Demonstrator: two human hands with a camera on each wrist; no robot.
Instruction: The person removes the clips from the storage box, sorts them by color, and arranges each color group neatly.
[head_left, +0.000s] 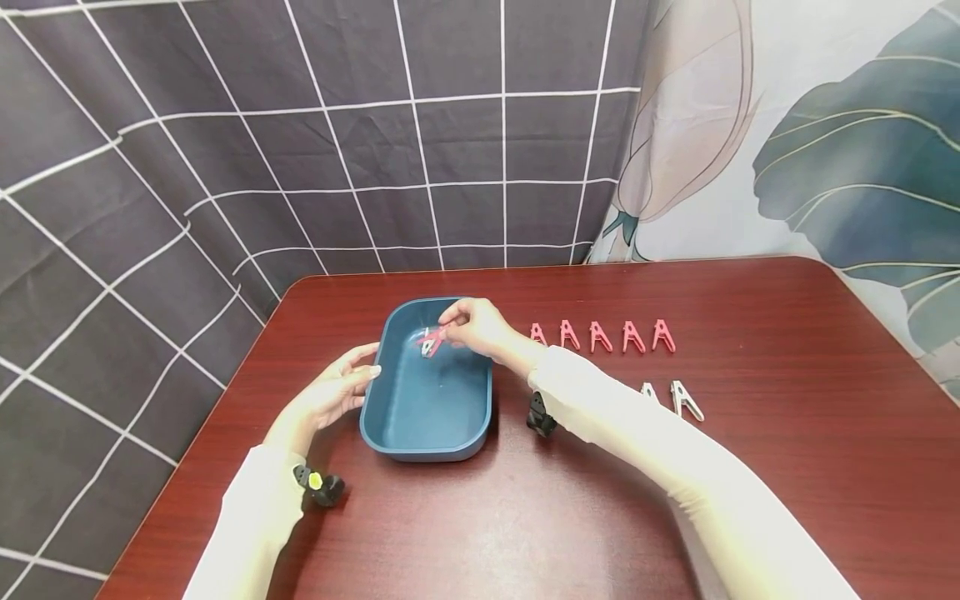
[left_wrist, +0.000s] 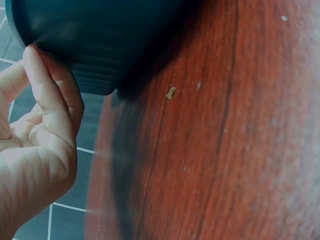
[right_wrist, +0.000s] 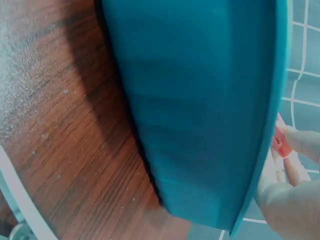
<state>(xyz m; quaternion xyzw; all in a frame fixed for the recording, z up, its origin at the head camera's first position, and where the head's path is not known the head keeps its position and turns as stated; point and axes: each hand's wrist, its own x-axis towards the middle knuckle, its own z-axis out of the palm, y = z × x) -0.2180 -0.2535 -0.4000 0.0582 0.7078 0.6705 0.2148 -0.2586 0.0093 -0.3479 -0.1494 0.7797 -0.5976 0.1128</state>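
Note:
A blue rectangular plastic bin point(head_left: 427, 408) stands on the table. My left hand point(head_left: 339, 392) holds its left side, with the thumb at the rim and fingers against the outer wall; the left wrist view shows these fingers at the bin's edge. Over the far right part of the bin, my right hand point(head_left: 480, 327) pinches a pink clothespin point(right_wrist: 282, 142) between thumb and fingers. Just beneath it, a white clothespin point(head_left: 427, 348) and some pink lie inside the bin, partly overlapping in view, so their number is unclear.
Several pink clothespins point(head_left: 600, 337) form a row right of the bin. Nearer, two white clothespins point(head_left: 686, 401) show, one partly hidden by the right sleeve point(head_left: 630, 433). The reddish-brown table point(head_left: 480, 533) meets a dark grid-patterned curtain point(head_left: 360, 150) behind and left.

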